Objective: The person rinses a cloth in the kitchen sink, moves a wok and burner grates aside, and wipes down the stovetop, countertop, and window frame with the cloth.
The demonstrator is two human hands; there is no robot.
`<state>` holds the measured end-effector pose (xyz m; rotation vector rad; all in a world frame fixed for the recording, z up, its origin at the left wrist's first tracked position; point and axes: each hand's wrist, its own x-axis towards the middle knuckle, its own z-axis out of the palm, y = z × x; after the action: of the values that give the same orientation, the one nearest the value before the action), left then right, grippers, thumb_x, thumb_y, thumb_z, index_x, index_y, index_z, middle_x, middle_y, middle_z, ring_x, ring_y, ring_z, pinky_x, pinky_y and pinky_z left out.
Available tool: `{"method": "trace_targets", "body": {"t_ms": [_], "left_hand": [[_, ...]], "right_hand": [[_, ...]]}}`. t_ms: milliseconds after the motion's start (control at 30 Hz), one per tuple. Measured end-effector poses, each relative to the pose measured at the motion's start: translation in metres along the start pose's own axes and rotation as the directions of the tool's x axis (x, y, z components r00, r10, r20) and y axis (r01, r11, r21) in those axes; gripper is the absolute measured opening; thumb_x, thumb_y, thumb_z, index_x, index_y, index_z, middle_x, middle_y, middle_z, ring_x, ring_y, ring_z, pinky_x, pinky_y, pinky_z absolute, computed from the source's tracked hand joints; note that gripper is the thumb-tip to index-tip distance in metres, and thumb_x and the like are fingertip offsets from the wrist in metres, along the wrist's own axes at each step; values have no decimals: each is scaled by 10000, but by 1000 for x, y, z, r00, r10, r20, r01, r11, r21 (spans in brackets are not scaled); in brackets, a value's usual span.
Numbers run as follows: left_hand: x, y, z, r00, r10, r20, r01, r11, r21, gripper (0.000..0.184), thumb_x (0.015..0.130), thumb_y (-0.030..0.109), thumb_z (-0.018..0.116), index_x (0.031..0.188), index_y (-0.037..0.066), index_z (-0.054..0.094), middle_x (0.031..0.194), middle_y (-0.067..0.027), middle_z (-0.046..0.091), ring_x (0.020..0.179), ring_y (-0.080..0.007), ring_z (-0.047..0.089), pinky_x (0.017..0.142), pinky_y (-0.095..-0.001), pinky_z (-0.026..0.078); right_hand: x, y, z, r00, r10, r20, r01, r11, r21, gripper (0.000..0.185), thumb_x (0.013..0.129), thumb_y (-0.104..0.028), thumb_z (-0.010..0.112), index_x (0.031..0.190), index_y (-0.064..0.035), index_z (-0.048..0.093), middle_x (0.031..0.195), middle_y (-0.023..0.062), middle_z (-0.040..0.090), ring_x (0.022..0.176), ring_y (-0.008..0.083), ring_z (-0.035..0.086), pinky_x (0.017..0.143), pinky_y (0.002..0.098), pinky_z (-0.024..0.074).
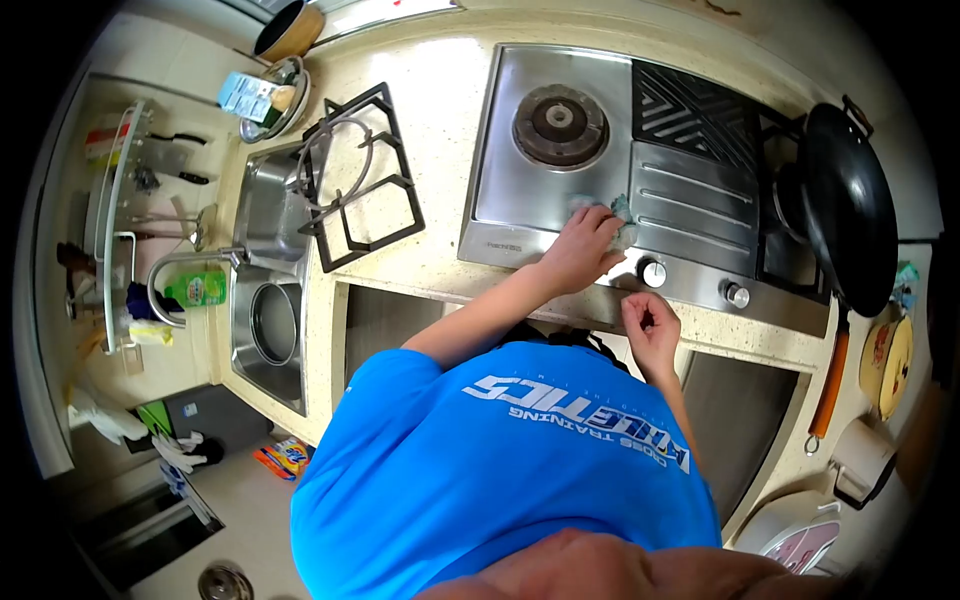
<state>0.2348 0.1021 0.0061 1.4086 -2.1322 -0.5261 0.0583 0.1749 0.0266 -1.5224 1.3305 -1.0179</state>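
Note:
My left hand [590,243] reaches across the steel gas stove [540,205]. Its fingers are closed on a crumpled grey-green cloth [623,222], pressed to the metal near the front edge. Part of the cloth is hidden under the fingers. My right hand [652,328] is curled in a loose fist just in front of the stove's black knob [652,272], and I see nothing in it. Above my left hand lies the bare round burner [560,124]. The burner's pan support [360,180] rests on the counter to the left.
A black wok [850,210] with a wooden handle covers the right burner. A black grate [695,115] fills the stove's back middle. To the left is a double sink [272,270] with a curved tap and a green bottle [197,289]. A rice cooker [795,528] stands at lower right.

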Motion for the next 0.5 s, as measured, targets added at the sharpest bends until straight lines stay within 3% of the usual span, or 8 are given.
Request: {"method": "trace_targets", "body": {"t_ms": [33,100,200,233,333,500], "left_hand": [[-8,-2,-12,992,55,-114,-64,995,-82,454,782,125,656,1193,23,492,1192,-180,493,1132,-367,447,954,-440,383],[-33,-18,-38,965,6,-261,-22,998,-58,477,762,47,662,1210,41,499,1191,-181,502,1123,-368,467,942,-425,405],[-89,-65,-64,862,-197,-468,236,972,26,331,780,-43,581,1103,26,565,1118,-173,533,1042,-341,525,880,-392,449],[-109,-86,-64,829,-328,-453,365,931,-7,311,796,-70,542,1092,20,565,1093,-172,532,999,-320,541,823,-362,475],[-139,-110,-75,864,-336,-375,369,929,18,284,791,-71,564,1062,12,583,1040,-152,548,866,-282,576,729,-329,494],[-135,-116,-84,827,-442,-347,460,887,-36,180,772,-50,607,945,-2,623,930,-142,589,767,-288,596,687,-344,495]], "right_hand": [[0,-2,1,1000,21,14,-21,1000,2,67,828,-59,640,788,-17,608,647,15,482,577,85,432,508,228,360],[0,-1,5,998,43,34,-43,999,-6,71,834,-66,639,790,-19,608,654,12,485,584,78,433,512,223,357],[0,7,11,996,59,63,-60,998,26,75,836,-72,640,796,-17,607,659,10,487,589,75,435,513,220,357],[1,7,13,996,57,72,-59,998,25,75,836,-72,640,796,-17,607,659,10,487,589,75,435,513,220,357],[6,3,22,991,80,107,-86,995,52,73,835,-71,642,803,-15,607,659,8,486,595,75,434,517,219,357],[20,-12,35,992,-41,120,44,999,-22,71,836,-67,642,810,-11,608,667,-2,486,602,61,426,519,210,355]]}}
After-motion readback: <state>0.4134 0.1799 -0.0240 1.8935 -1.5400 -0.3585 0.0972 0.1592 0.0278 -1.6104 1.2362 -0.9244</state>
